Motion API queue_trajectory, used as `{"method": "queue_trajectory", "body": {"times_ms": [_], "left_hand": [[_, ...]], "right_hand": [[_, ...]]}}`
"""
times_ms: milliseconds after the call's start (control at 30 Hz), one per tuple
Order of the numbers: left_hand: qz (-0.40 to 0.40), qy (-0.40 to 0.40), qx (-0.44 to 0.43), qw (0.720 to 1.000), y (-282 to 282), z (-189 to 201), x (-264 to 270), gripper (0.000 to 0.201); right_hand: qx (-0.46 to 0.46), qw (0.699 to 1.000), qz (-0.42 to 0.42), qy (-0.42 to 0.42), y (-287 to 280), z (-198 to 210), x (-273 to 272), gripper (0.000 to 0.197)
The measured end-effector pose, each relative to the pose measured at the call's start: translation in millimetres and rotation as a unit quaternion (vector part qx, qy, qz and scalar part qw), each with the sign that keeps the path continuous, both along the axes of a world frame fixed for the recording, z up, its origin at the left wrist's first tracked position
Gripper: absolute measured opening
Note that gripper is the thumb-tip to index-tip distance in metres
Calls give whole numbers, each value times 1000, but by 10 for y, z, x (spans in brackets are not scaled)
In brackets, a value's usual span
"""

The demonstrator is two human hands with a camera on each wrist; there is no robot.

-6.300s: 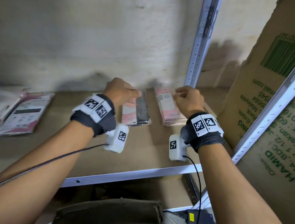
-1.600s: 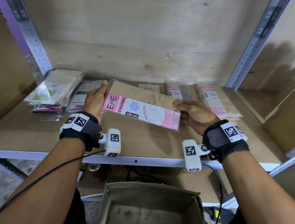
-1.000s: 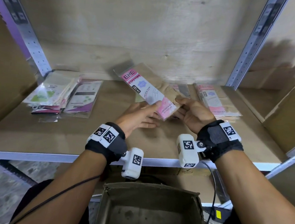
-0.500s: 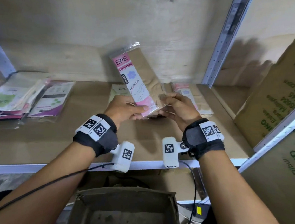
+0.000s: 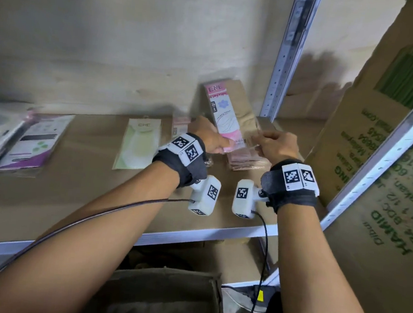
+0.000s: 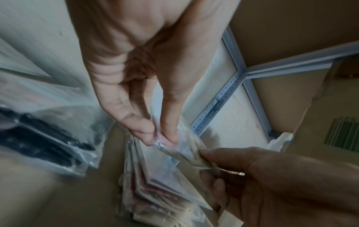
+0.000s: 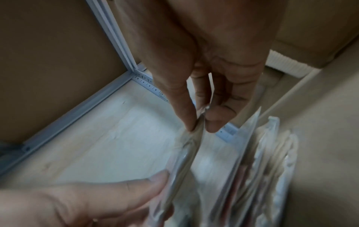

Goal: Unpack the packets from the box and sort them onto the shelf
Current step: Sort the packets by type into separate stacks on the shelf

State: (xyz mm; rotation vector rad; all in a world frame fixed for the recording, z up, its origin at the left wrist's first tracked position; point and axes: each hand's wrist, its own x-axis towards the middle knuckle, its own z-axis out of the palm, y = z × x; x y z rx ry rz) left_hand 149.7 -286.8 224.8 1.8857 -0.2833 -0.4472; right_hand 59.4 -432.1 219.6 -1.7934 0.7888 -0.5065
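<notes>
A pink-and-tan stocking packet stands tilted nearly upright over the shelf's right end. My left hand pinches its lower left corner and my right hand pinches its lower right corner; the wrist views show the clear wrapper between thumb and fingers. Directly below lies a stack of like pink packets on the wooden shelf. The brown cardboard box sits open on the floor below; its inside is barely seen.
A pale green packet lies left of my hands, with purple and white packets piled at the far left. A metal upright and a large printed carton close off the right side. A black cable hangs down.
The packet went from flat and sideways to nearly upright, and both hands carried it right, over the pink stack. My left hand shifted from the packet's far end to its lower corner.
</notes>
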Motion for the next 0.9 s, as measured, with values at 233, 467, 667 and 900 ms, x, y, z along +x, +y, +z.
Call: {"method": "queue_trajectory", "body": {"times_ms": [233,467,667,900], "left_hand": [[-6,-55,61,997,-268,-86,-23,46],[-33,-29,91,995,-362,-147,-2,63],[-33,-14,92,995,-376,-193,39,61],[-32,12,88,996,-343,-171,29,58]], "right_hand": [[-97,990,-49,88,-112,45,-81,14],[-96,985,-35,137,-165,-8,-102,27],[-102,981,-19,162,-199,-28,-105,21],[-110,980,-6,168,-213,-24,-90,23]]}}
